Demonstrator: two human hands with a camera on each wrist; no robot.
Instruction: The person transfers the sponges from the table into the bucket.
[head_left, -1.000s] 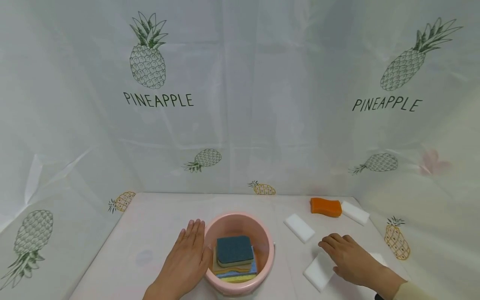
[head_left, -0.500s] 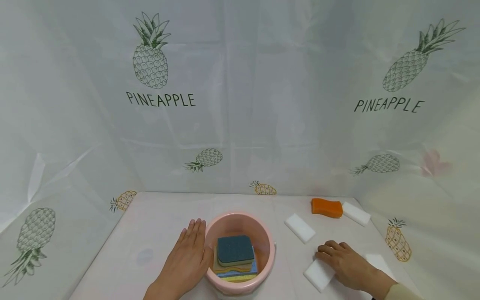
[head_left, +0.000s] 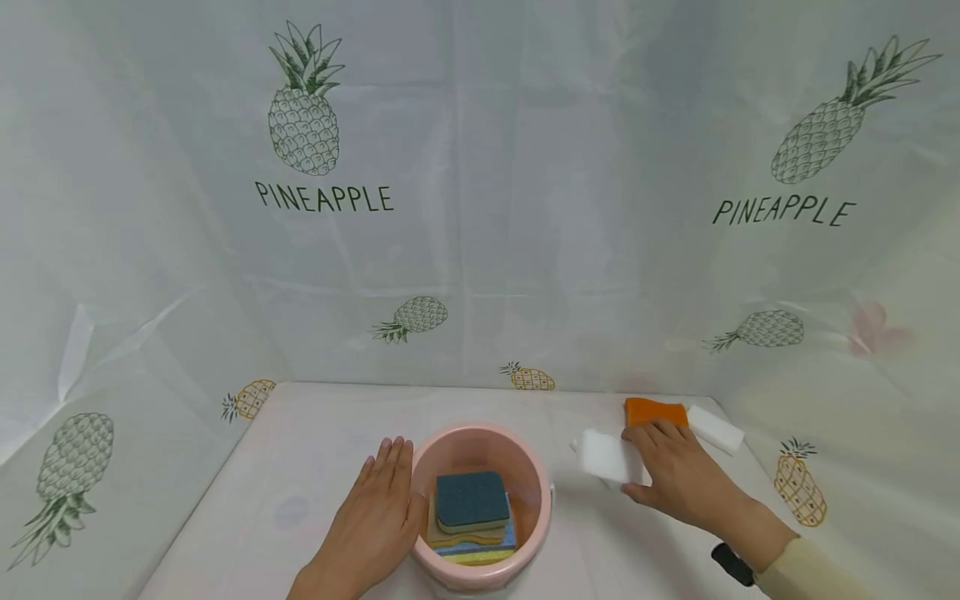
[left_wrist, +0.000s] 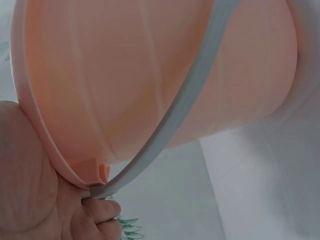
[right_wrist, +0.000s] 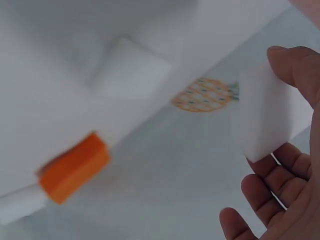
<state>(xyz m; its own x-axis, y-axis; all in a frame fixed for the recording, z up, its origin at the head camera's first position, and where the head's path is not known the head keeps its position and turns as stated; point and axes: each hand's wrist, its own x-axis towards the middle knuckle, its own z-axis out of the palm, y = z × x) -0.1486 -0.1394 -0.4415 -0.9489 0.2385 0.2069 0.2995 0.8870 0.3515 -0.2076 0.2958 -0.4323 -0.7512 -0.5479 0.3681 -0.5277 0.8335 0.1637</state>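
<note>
Head view, right hand (head_left: pixel 678 477): pinches white block (head_left: pixel 606 456); risks drop if slack.
Left hand (head_left: pixel 371 512): straight-fingered against bucket (head_left: pixel 542 508); risks tipping if pushing.

sponges (head_left: pixel 471 500) in the bucket (head_left: pixel 480 450); held block (head_left: pixel 606 456) right of it

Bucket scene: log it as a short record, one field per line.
Left grip: fingers straight, against the rim of the pink bucket
Right grip: pinches a white block above the table
Bucket contents: dark teal sponge on top, yellow piece showing lower
Handle: across the bucket's outer side
On the table: orange sponge, second white block beside it, third white block
</note>
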